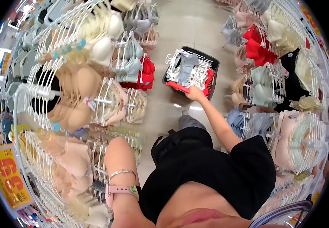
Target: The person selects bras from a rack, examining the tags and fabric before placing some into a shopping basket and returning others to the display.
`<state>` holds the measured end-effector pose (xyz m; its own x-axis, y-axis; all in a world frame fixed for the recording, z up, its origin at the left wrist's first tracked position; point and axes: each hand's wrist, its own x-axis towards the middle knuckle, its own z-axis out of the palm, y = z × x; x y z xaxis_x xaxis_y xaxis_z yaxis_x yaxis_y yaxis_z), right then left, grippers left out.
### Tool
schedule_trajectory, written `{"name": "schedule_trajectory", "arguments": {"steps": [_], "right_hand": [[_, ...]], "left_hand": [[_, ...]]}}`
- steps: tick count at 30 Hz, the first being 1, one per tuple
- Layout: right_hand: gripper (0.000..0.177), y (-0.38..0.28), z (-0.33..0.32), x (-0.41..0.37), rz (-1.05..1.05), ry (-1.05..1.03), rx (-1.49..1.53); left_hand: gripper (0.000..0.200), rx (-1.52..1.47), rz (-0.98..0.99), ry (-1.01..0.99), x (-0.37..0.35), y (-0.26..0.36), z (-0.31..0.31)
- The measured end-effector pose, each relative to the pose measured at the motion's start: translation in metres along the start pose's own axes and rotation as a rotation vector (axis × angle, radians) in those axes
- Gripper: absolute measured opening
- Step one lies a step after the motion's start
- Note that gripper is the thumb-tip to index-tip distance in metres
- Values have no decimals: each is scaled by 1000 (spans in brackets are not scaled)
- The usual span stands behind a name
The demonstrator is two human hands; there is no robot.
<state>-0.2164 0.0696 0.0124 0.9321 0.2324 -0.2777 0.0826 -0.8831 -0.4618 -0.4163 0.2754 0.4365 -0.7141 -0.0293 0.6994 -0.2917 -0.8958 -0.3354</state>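
My right hand (196, 93) is closed round the red handle (177, 87) of a black shopping basket (214, 62) on the aisle floor ahead of me. White plastic hangers (199, 77), a grey-blue bra (189, 64) and some red pieces (210, 78) lie inside the basket. My left arm (121, 154) is bent at the lower left beside the bra racks, with a silver bracelet (122, 173) and a pink-strapped watch (122, 190) on it. The fingers of my left hand do not show.
Racks of beige bras (77, 91) on hangers line the left side. Red bras (259, 45) and pale green bras (263, 87) hang on the right. A yellow price sign (9, 176) stands at far left. Between the racks runs a tiled aisle (176, 26).
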Motion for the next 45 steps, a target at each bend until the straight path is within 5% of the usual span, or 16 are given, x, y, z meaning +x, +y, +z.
{"name": "schedule_trajectory", "arguments": {"steps": [9, 21, 45], "right_hand": [[26, -15, 2, -14, -36, 203, -105], [26, 12, -15, 14, -144, 36, -8], [24, 94, -93, 106, -192, 29, 21]], "left_hand": [[40, 183, -54, -31, -72, 39, 74], [45, 646, -9, 4, -119, 74, 125], [58, 765, -107, 7, -240, 41, 234]]}}
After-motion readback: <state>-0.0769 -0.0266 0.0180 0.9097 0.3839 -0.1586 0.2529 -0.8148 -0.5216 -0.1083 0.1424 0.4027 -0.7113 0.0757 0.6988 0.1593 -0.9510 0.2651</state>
